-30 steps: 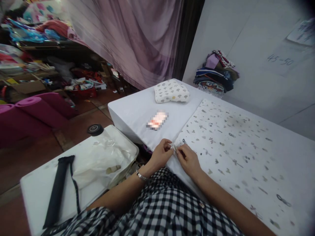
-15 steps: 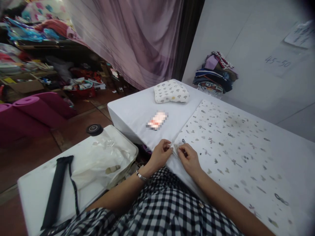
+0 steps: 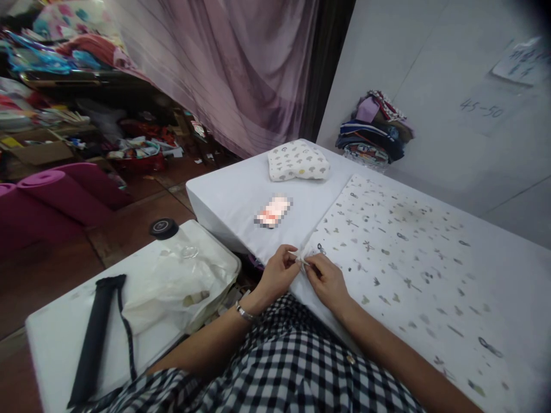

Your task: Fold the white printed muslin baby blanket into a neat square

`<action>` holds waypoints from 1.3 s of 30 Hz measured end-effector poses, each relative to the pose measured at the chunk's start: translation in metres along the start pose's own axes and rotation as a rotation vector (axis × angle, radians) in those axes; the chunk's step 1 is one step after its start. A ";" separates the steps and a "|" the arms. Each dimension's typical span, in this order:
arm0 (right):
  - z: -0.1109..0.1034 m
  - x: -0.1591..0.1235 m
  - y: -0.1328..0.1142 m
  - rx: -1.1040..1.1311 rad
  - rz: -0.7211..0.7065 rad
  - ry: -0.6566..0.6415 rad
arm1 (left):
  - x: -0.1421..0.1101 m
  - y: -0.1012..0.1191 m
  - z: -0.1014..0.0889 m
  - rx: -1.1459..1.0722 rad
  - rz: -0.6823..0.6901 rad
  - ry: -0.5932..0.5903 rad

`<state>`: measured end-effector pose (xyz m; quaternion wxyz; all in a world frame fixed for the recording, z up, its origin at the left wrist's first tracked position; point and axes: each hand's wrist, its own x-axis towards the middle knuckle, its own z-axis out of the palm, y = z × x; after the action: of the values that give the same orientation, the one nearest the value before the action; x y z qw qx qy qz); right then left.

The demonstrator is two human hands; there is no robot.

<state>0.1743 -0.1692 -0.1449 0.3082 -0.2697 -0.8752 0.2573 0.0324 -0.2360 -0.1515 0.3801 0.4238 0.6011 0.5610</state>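
On a big white sheet (image 3: 228,201), laid flat at right: a cloth (image 3: 413,252) with little pictures. With left grip (image 3: 278,272) and right grip (image 3: 329,284) close, pinching a white bit (image 3: 302,261) at the cloth's near left edge.

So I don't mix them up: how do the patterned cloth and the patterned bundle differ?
The patterned cloth lies mostly flat; the patterned bundle is thick.
The cloth covers far more area than the bundle.
The left hand and right hand pinch the cloth's near edge; neither touches the bundle.
Both carry small prints on white.
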 end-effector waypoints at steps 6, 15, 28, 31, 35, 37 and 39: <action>-0.001 -0.001 -0.003 0.004 -0.018 -0.068 | 0.001 0.006 -0.002 0.099 -0.024 0.022; -0.010 0.002 -0.005 0.062 0.012 -0.174 | 0.007 0.004 -0.003 0.196 -0.031 0.014; -0.033 -0.039 0.004 -0.281 -0.156 -0.304 | 0.008 0.020 -0.003 0.740 -0.059 0.045; -0.034 -0.047 0.009 -0.285 -0.164 -0.351 | 0.008 0.021 -0.002 0.842 -0.065 0.037; -0.047 -0.055 0.013 -0.242 -0.107 -0.429 | 0.008 0.025 -0.001 0.966 -0.078 -0.009; -0.055 -0.059 0.016 -0.245 -0.051 -0.386 | 0.009 0.027 0.000 1.017 -0.083 -0.031; -0.062 -0.064 0.022 -0.282 -0.007 -0.366 | 0.010 0.027 0.000 1.058 -0.075 -0.039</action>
<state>0.2654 -0.1759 -0.1419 0.1044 -0.2561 -0.9448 0.1759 0.0316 -0.2263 -0.1244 0.1451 0.5461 0.8096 0.1590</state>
